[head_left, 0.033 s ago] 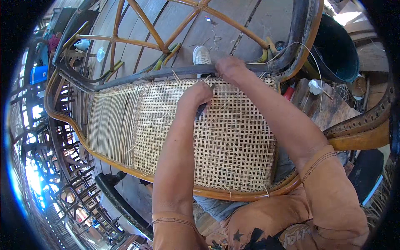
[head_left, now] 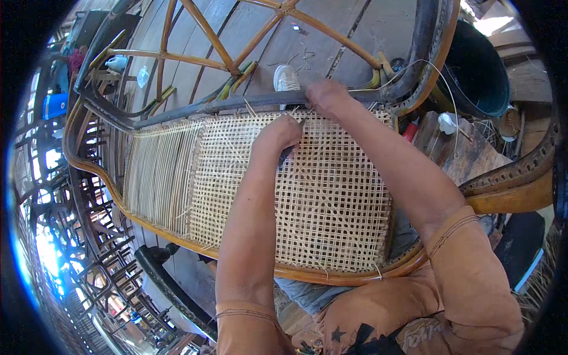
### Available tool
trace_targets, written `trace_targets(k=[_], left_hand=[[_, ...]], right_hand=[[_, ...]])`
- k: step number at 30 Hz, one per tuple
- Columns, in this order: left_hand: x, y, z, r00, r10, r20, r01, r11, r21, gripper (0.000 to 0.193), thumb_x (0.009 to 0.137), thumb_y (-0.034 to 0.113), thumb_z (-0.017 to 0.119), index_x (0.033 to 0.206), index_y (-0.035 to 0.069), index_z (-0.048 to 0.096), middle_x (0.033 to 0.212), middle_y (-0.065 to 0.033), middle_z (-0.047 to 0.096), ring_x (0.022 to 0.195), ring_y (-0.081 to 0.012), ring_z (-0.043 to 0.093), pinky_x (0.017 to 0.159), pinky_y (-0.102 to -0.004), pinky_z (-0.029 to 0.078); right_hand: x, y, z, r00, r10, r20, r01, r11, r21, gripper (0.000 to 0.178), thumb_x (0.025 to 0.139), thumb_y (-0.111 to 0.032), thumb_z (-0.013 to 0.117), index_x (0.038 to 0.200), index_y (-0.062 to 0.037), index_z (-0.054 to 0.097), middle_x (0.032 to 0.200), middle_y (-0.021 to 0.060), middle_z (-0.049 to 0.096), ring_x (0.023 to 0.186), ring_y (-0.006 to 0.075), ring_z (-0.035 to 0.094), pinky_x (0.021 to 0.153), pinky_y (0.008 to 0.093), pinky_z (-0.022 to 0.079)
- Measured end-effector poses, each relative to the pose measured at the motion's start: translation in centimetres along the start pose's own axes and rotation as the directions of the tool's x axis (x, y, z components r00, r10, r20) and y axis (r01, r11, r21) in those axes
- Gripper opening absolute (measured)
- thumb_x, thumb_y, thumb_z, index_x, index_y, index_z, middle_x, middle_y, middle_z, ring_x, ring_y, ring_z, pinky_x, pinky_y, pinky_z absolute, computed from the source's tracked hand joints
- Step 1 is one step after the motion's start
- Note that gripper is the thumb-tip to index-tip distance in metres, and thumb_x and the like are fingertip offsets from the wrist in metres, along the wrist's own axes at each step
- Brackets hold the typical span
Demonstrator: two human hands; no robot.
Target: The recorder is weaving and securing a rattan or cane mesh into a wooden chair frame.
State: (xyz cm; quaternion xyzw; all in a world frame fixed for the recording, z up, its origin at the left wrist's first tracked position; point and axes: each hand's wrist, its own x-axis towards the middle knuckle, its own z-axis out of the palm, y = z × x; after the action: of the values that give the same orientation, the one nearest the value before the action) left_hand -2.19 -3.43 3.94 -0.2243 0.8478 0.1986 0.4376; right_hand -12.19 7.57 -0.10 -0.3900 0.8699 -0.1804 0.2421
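Observation:
A curved wooden chair frame [head_left: 331, 275] lies across my lap, with a pale woven cane panel [head_left: 331, 207] stretched in it. The panel's left part [head_left: 157, 177] has only straight parallel strands. My left hand [head_left: 283, 133] rests curled on the weave near its upper edge, with a dark slender tool [head_left: 286, 156] showing under it. My right hand [head_left: 324, 97] is closed at the dark top rail [head_left: 236, 103], pinching a thin cane strand [head_left: 441, 77] that loops off to the right.
A dark bucket [head_left: 476, 68] stands at the upper right, with a small white bottle [head_left: 447, 122] and a red-handled tool [head_left: 409, 131] below it. A white shoe [head_left: 287, 77] shows beyond the rail on the plank floor. Stacked chair frames [head_left: 89, 236] fill the left.

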Motion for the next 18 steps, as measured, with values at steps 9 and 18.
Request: trace_targets(k=[9, 18], left_hand=[[-0.6, 1.7, -0.6, 0.984, 0.178, -0.021, -0.165, 0.948, 0.272, 0.026, 0.079, 0.013, 0.047, 0.064, 0.0, 0.063, 0.063, -0.0128, 0.063, 0.053, -0.0235, 0.062, 0.051, -0.0371, 0.048], [2.0, 0.5, 0.4, 0.998, -0.048, -0.032, 0.05, 0.997, 0.065, 0.021, 0.08, 0.015, 0.051, 0.071, 0.002, 0.065, 0.07, -0.0127, 0.064, 0.057, -0.0231, 0.064, 0.058, -0.0382, 0.05]], right_hand=[[0.1, 0.4, -0.1, 0.999, 0.028, 0.04, -0.028, 1.0, 0.001, 0.018, 0.077, -0.012, 0.055, 0.09, -0.0036, 0.065, 0.093, 0.0172, 0.063, 0.088, 0.0344, 0.061, 0.074, 0.0423, 0.049], [-0.3, 0.3, 0.1, 1.0, 0.024, 0.004, -0.024, 1.0, 0.013, 0.017, 0.073, -0.006, 0.056, 0.087, -0.0023, 0.065, 0.092, 0.0194, 0.063, 0.088, 0.0357, 0.061, 0.074, 0.0423, 0.049]])
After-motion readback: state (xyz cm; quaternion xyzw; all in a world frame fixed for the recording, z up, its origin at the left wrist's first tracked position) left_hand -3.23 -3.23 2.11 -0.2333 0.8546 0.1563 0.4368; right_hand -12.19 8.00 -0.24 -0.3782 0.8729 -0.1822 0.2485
